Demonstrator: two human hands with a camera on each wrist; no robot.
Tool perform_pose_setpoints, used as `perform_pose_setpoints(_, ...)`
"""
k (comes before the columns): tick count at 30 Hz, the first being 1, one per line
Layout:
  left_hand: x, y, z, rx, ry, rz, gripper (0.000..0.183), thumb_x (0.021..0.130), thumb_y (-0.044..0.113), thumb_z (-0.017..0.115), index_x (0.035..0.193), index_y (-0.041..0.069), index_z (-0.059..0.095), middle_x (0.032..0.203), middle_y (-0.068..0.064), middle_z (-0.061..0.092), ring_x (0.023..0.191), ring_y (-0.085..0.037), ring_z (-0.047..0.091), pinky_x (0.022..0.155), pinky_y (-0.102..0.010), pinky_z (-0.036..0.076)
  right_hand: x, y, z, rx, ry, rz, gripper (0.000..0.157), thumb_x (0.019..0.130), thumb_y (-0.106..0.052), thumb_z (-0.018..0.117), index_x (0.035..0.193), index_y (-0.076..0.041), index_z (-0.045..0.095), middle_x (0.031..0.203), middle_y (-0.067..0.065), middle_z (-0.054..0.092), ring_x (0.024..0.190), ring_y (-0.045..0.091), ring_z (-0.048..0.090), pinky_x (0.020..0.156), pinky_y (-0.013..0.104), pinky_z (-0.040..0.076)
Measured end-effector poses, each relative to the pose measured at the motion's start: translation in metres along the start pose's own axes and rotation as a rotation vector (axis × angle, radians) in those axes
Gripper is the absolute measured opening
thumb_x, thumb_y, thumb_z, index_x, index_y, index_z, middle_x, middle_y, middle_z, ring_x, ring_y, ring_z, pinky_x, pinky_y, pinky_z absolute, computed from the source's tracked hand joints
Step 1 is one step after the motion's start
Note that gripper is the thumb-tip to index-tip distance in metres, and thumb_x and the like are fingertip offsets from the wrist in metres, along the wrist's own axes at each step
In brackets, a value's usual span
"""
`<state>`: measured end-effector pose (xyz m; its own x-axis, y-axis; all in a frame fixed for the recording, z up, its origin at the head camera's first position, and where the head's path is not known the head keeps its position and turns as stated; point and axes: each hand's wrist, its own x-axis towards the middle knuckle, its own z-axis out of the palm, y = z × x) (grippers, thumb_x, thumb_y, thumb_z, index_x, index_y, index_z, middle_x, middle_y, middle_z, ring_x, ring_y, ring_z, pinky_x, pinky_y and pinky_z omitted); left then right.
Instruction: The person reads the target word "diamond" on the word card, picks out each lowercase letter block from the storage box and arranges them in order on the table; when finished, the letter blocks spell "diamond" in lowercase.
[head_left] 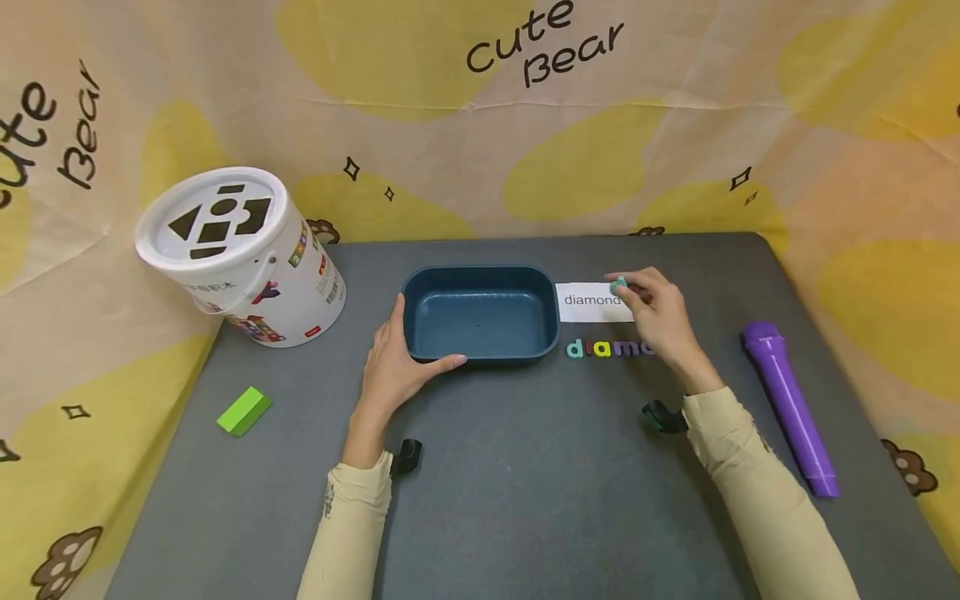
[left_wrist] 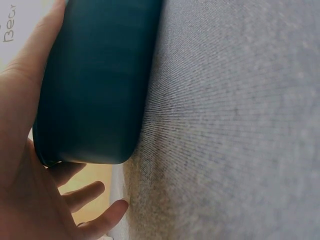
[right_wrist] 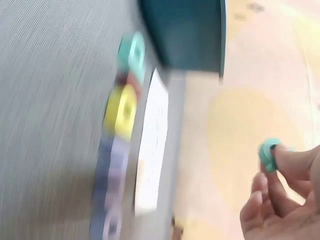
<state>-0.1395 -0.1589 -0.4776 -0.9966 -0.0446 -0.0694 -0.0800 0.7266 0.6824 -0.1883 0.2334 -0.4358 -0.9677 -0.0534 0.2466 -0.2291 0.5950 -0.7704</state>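
Observation:
My left hand [head_left: 393, 362] lies against the near left corner of a dark blue plastic box [head_left: 480, 360]. Its straight thumb runs along the front rim and its fingers reach up the left side. In the left wrist view, several fingers [left_wrist: 85, 196] spread loosely past the box end. Thumb and fingertips of my right hand [head_left: 663, 321] pinch a small teal letter piece [right_wrist: 269, 154], raised above a white card [head_left: 585, 312] printed "diamond". Below the card, colourful letters [head_left: 602, 349] stand in a row reading d, i, a, m, o, the last partly behind the hand.
A white lidded bucket [head_left: 307, 292] with shaped holes stands at the back left, a green block [head_left: 244, 411] in front of it. A purple microphone-shaped tube [head_left: 793, 412] lies at the right. A patterned cloth [head_left: 420, 167] hangs behind the grey table [head_left: 525, 500].

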Motion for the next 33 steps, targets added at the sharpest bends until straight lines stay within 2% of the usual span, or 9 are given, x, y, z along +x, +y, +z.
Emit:
perform_pose_setpoints(5,0.0,0.0,0.001,0.006,-0.004,-0.002,0.142,0.071,0.076,0.086,0.171,0.035,-0.005,0.179,-0.007,0.017,0.164,-0.037,0.019,0.125,-0.072,0.023,-0.013,0.026,-0.047,-0.127,0.058,0.058,0.022,0.101,-0.011,0.073,0.121,-0.001,0.075,0.103,0.023,0.074,0.079,-0.01,0.054,0.072,0.009,0.043)
perform_pose_setpoints(7,0.0,0.0,0.001,0.006,-0.003,-0.004,0.142,0.071,0.076,0.085,0.172,0.034,-0.004,0.179,-0.007,0.017,0.164,-0.037,0.019,0.124,-0.072,0.023,-0.018,0.035,-0.062,-0.178,0.035,0.109,0.022,0.099,-0.012,0.076,0.117,0.0,0.076,0.102,0.024,0.076,0.075,-0.014,0.054,0.068,0.009,0.044)
perform_pose_setpoints(10,0.0,0.0,0.001,0.002,-0.001,-0.006,0.142,0.07,0.077,0.086,0.172,0.032,-0.003,0.179,-0.007,0.018,0.164,-0.038,0.02,0.124,-0.073,0.022,-0.026,0.047,-0.076,-0.251,-0.045,0.185,0.022,0.098,-0.015,0.078,0.114,0.001,0.076,0.099,0.023,0.077,0.07,-0.009,0.055,0.061,0.016,0.046)
perform_pose_setpoints(14,0.0,0.0,0.0,0.004,0.004,-0.007,0.143,0.07,0.077,0.086,0.172,0.032,-0.003,0.179,-0.007,0.018,0.163,-0.038,0.02,0.124,-0.074,0.022,-0.032,0.06,-0.081,-0.297,-0.135,0.245,0.024,0.096,-0.014,0.079,0.112,0.004,0.075,0.091,0.02,0.076,0.071,0.005,0.059,0.06,0.025,0.047)
perform_pose_setpoints(17,0.0,0.0,0.001,0.005,0.003,-0.005,0.143,0.07,0.077,0.086,0.172,0.032,-0.003,0.179,-0.007,0.018,0.163,-0.038,0.02,0.123,-0.075,0.021,-0.034,0.067,-0.079,-0.306,-0.164,0.268,0.025,0.095,-0.013,0.08,0.112,0.005,0.075,0.086,0.015,0.074,0.071,0.012,0.059,0.061,0.027,0.045)
perform_pose_setpoints(24,0.0,0.001,0.001,0.006,-0.012,-0.009,0.142,0.07,0.078,0.085,0.172,0.033,-0.004,0.179,-0.007,0.017,0.164,-0.038,0.019,0.124,-0.074,0.022,-0.032,0.077,-0.076,-0.312,-0.188,0.298,0.024,0.091,-0.01,0.081,0.109,0.005,0.076,0.079,0.01,0.074,0.069,0.011,0.057,0.06,0.027,0.043)
perform_pose_setpoints(33,0.001,-0.001,0.002,0.006,-0.001,-0.004,0.143,0.07,0.077,0.085,0.172,0.031,-0.003,0.179,-0.007,0.018,0.164,-0.037,0.02,0.125,-0.072,0.022,-0.03,0.079,-0.073,-0.316,-0.201,0.317,0.026,0.094,-0.011,0.08,0.111,0.008,0.074,0.084,0.018,0.075,0.071,0.012,0.056,0.061,0.027,0.042)
